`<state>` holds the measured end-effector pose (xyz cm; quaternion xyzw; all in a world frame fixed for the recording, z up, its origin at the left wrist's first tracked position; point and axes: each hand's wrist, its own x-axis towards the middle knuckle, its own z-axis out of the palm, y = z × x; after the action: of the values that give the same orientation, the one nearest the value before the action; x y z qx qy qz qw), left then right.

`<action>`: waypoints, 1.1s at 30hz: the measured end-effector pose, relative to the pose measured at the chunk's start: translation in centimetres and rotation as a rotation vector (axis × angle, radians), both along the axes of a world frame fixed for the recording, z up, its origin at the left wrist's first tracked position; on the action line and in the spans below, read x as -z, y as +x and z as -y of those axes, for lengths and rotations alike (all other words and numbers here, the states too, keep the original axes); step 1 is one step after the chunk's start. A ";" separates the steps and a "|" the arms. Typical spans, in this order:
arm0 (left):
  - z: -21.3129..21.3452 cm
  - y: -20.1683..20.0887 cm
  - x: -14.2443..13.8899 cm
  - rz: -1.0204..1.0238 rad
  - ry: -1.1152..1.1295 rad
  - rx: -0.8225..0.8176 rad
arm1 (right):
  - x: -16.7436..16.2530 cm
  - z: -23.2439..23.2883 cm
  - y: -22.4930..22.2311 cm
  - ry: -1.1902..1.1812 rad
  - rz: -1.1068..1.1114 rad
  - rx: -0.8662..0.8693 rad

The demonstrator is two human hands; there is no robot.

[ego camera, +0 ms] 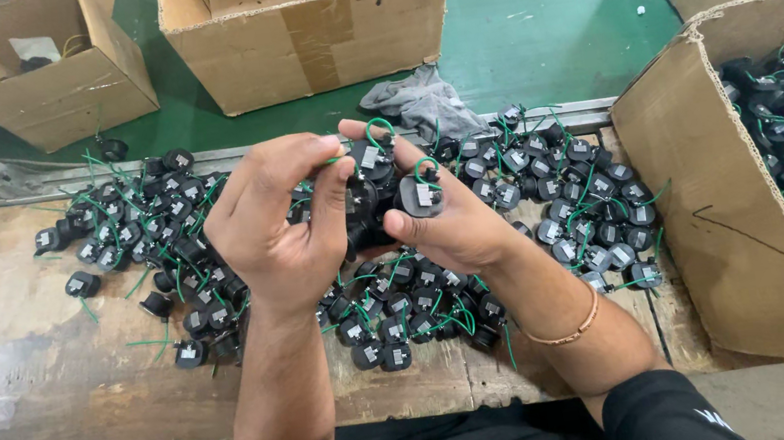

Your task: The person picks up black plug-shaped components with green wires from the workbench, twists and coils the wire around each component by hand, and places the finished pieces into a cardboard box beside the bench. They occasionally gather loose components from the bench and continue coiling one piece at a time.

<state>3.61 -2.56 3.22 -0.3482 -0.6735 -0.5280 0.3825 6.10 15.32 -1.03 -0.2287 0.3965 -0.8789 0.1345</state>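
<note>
I see both hands raised together over the middle of the bench (22, 400), above a wide heap of parts (395, 320): small black round pieces, each with a green wire loop. My right hand (458, 221) is closed around a few of these; one part (421, 196) sits on top between thumb and forefinger, label face up toward me, its green loop arching above it. My left hand (277, 230) is curled shut, thumb pressed down against the fingers, pinching what looks like a green wire at the fingertips. Whether it grips a part's body as well I cannot tell, since the back of the hand hides it. The held part lies just right of the left fingertips, nearly touching, so the left hand is the free one nearest it. A carton (717, 238) at the right edge, already holding the same parts, stands nearer the right hand.
</note>
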 end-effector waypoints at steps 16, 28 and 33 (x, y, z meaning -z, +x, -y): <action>1.4 -1.3 -1.3 0.054 -0.162 0.185 | -0.9 -1.5 0.1 -0.166 0.023 0.010; 0.1 -1.0 0.1 0.241 -0.072 0.188 | 0.0 -1.5 -0.1 0.050 -0.110 0.123; -0.3 -0.9 0.2 0.190 -0.088 0.120 | -0.5 -1.4 0.0 0.007 -0.064 0.121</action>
<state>2.70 -2.23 2.97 -0.3530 -0.7073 -0.5504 0.2689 6.15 16.75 -0.48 -0.2316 0.4168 -0.8762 0.0692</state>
